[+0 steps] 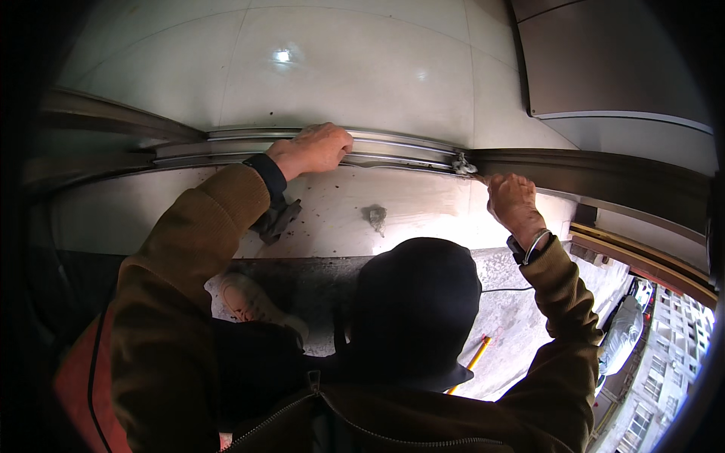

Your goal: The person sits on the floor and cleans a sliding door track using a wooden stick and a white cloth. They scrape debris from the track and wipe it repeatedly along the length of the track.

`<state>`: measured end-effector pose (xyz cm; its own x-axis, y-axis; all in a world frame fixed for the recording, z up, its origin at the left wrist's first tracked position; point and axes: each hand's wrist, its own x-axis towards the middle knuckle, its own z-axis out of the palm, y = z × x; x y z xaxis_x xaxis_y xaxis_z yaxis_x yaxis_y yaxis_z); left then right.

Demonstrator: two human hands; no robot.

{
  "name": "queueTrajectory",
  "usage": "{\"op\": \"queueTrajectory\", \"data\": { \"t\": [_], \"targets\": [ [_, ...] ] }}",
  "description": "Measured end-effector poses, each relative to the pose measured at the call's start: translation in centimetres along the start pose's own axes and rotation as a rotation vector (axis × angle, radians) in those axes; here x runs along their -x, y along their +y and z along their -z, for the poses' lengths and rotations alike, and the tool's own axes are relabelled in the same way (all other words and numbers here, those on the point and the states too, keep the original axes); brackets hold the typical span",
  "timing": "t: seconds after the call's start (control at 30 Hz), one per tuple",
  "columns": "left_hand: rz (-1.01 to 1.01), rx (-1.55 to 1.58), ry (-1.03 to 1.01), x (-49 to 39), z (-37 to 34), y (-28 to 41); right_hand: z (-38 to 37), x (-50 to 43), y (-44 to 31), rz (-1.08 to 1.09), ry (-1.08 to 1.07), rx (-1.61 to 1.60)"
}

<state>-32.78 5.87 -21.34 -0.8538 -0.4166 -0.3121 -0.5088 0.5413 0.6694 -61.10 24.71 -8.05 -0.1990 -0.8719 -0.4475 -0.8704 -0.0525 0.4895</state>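
Observation:
My left hand (317, 148) is closed and lies over the metal sliding-door floor track (402, 145); whether anything is within its fingers is hidden. My right hand (512, 198), at the track's right end, grips a thin brown handle-like tool (480, 178). At the far tip of that tool a grey-white wad of cloth or fluff (464, 165) sits in the track's corner by the door frame. A crumpled grey wad (376, 216) lies on the pale sill below the track, among scattered dark crumbs. A dark crumpled cloth or similar item (277, 222) rests near my left forearm.
Pale floor tiles (351, 68) spread beyond the track. Dark metal frames (595, 175) flank it, with a brown cabinet-like panel (612, 62) at upper right. A yellow pole (477, 357) lies on the rough ground by my knee; my shoe (243, 297) is at lower left.

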Motion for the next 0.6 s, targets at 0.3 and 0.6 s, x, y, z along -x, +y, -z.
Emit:
{"op": "queueTrajectory", "data": {
  "t": [0.3,0.6],
  "targets": [
    [0.003,-0.06,-0.026,-0.4,1.0,0.6,2.8,-0.3,-1.2,-0.052,-0.127,0.018],
    [0.031,-0.038,-0.006,0.0,1.4,0.4,2.1,-1.4,-1.8,-0.066,0.007,0.04]
  ]
}}
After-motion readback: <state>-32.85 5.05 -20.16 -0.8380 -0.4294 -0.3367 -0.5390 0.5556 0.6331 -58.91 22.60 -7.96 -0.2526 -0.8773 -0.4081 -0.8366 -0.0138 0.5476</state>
